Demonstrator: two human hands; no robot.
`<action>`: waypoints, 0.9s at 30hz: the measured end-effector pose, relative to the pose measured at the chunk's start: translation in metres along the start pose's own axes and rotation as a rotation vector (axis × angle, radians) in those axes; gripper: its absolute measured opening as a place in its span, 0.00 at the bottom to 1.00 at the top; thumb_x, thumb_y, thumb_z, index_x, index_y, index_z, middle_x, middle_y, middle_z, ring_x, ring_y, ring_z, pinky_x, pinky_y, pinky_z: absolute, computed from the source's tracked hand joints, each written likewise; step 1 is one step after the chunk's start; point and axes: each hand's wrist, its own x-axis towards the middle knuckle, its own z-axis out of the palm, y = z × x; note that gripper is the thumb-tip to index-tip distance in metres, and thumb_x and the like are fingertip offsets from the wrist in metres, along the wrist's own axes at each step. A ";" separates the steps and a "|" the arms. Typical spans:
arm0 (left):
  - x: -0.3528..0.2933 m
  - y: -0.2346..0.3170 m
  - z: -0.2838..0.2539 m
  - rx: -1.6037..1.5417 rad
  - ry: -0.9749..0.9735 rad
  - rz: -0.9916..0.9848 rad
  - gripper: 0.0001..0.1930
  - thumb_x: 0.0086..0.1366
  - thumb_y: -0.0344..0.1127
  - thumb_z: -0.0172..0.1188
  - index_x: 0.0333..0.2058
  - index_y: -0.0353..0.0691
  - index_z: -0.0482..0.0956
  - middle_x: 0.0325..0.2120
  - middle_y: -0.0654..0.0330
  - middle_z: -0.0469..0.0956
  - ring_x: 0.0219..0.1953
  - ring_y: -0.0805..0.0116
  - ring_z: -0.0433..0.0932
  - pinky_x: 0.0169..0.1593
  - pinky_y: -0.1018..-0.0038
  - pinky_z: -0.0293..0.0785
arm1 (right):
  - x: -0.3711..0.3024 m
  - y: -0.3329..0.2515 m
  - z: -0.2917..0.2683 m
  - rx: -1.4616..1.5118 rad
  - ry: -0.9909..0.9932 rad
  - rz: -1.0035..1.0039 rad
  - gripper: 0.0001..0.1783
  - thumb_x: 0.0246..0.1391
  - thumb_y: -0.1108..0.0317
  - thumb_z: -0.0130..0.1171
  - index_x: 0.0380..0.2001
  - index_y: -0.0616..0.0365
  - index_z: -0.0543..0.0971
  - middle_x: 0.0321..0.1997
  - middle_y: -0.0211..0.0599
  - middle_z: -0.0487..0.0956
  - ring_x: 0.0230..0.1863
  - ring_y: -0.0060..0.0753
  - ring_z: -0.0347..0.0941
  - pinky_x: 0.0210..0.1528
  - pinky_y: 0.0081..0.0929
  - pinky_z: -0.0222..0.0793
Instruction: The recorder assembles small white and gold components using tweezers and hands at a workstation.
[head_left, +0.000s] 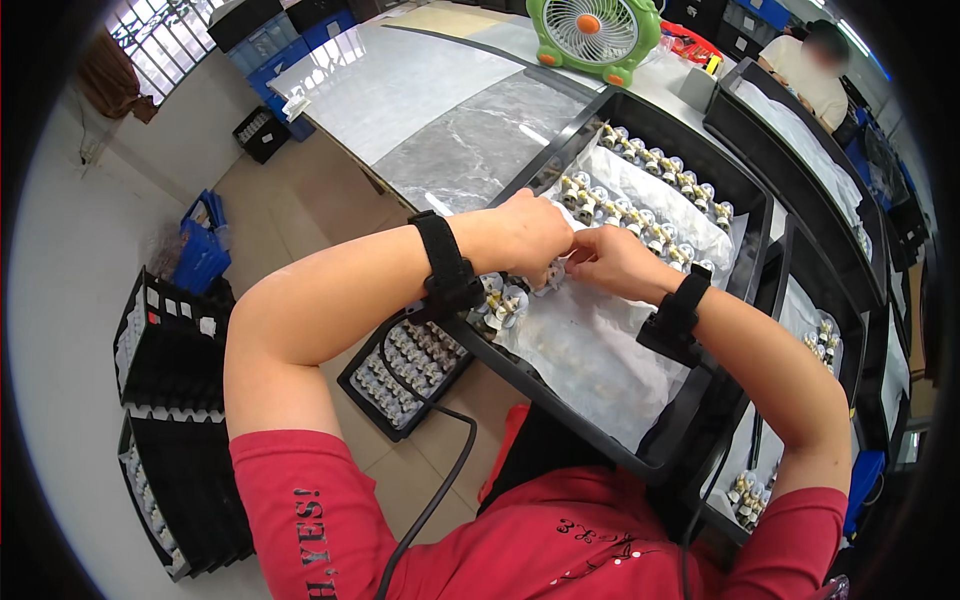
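Observation:
My left hand (533,232) and my right hand (612,262) meet over a black plastic tray (765,235). The fingers of both are closed, tips almost touching. Whatever they pinch is mostly hidden; a bit of a small clear piece shows beneath them. In the tray stand rows of small clear-domed pieces (655,238) with gold and white parts, looking like little bulbs. White paper (600,345) lies among them, bare on the near side. A few loose pieces (500,302) sit by the tray's left edge, under my left wrist. Each wrist wears a black strap with a small box.
A green fan (592,38) stands on the far table (440,135). More black trays (800,150) with paper and pieces lie to the right. A filled tray (405,375) rests on the floor, left of stacked trays (185,480). A black cable (455,470) hangs near me. Another person (812,75) sits far right.

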 end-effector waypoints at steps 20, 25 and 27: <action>0.001 -0.010 0.008 0.034 0.105 0.111 0.13 0.43 0.46 0.70 0.25 0.47 0.81 0.26 0.64 0.75 0.39 0.63 0.73 0.43 0.67 0.60 | 0.008 0.013 0.011 -0.579 0.135 -0.238 0.13 0.42 0.70 0.57 0.35 0.47 0.79 0.30 0.37 0.77 0.36 0.42 0.76 0.39 0.37 0.72; -0.002 -0.006 0.005 0.112 0.125 0.143 0.15 0.44 0.46 0.70 0.29 0.46 0.81 0.28 0.62 0.75 0.39 0.62 0.74 0.43 0.67 0.61 | 0.011 0.015 0.007 -0.564 0.147 -0.244 0.14 0.42 0.71 0.56 0.37 0.50 0.79 0.31 0.40 0.78 0.36 0.45 0.76 0.40 0.38 0.72; -0.002 -0.009 0.005 0.125 0.130 0.180 0.16 0.44 0.44 0.70 0.32 0.46 0.80 0.29 0.62 0.76 0.40 0.62 0.75 0.43 0.66 0.62 | 0.010 0.013 0.001 -0.394 0.008 -0.158 0.16 0.43 0.72 0.55 0.39 0.54 0.78 0.32 0.45 0.79 0.38 0.48 0.76 0.42 0.40 0.71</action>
